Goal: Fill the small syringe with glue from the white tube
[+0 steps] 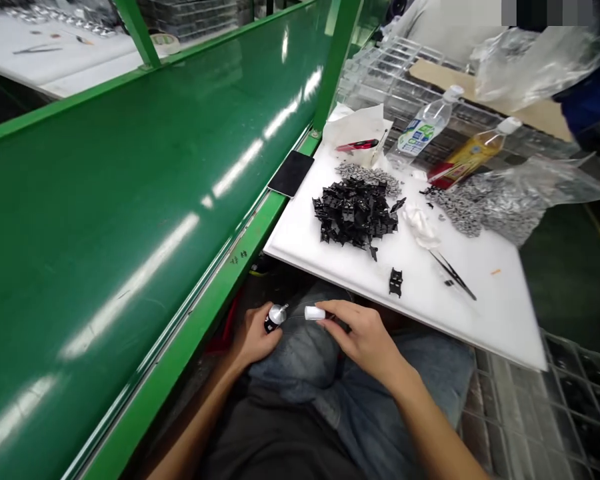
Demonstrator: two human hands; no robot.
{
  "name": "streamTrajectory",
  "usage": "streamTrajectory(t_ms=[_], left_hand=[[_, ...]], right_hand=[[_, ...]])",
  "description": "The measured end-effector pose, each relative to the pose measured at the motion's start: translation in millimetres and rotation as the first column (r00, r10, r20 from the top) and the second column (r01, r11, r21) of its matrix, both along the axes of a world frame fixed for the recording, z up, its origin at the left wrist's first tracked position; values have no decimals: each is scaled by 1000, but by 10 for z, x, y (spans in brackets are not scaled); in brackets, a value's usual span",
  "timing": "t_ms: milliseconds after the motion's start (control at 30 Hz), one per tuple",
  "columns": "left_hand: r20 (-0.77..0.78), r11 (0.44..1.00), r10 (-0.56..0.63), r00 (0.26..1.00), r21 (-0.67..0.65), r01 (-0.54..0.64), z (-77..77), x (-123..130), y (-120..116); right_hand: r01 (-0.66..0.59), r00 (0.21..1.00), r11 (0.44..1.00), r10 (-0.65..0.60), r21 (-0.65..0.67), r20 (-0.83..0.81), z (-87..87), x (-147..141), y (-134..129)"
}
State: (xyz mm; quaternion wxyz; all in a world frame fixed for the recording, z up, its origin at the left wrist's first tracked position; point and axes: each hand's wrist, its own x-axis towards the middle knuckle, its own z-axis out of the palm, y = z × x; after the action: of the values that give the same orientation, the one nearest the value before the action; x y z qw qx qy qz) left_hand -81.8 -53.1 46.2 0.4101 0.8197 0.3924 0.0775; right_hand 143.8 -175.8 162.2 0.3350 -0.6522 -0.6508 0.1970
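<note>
Above my lap, my left hand (254, 337) grips a small black bottle (275, 318) with a metal nozzle. My right hand (363, 337) pinches a white cylindrical cap (315, 313) between thumb and fingers, a short gap from the nozzle. Both hands are in front of the white board (485, 327), and neither touches it. On the board lie a heap of black plastic parts (355, 213), a single black part (395, 282), a pair of tweezers (453, 275), and a pile of small grey metal parts (457, 210).
A green conveyor (130, 200) runs along my left. Two plastic bottles (425, 123) (467, 153), a phone (290, 173), and a red-handled tool (357, 145) lie beyond the heap. A co-worker's blue sleeve (587, 100) shows top right, and a grey crate (545, 413) sits lower right.
</note>
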Motion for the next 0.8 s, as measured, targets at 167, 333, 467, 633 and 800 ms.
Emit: streamTrajectory(t_ms=[167,333,467,633,800], left_hand=[[109,997,-77,991,28,74,138,50,-65],[124,995,-99,987,44,94,147,64,-58],[99,994,-92,991,62,86,191,60,-83],[117,996,-66,991,64,59,323,104,-126],[225,996,-91,970,31,86,462,129,-101]], right_hand=[[-70,997,997,71,-26,14,-148,-21,149],[-152,983,985,159,-76,93,-173,-18,200],[-252,936,951,287,-181,206,-64,-43,275],[-99,931,950,193,-295,309,-1,-84,320],[-80,961,964,143,-254,238,97,6,177]])
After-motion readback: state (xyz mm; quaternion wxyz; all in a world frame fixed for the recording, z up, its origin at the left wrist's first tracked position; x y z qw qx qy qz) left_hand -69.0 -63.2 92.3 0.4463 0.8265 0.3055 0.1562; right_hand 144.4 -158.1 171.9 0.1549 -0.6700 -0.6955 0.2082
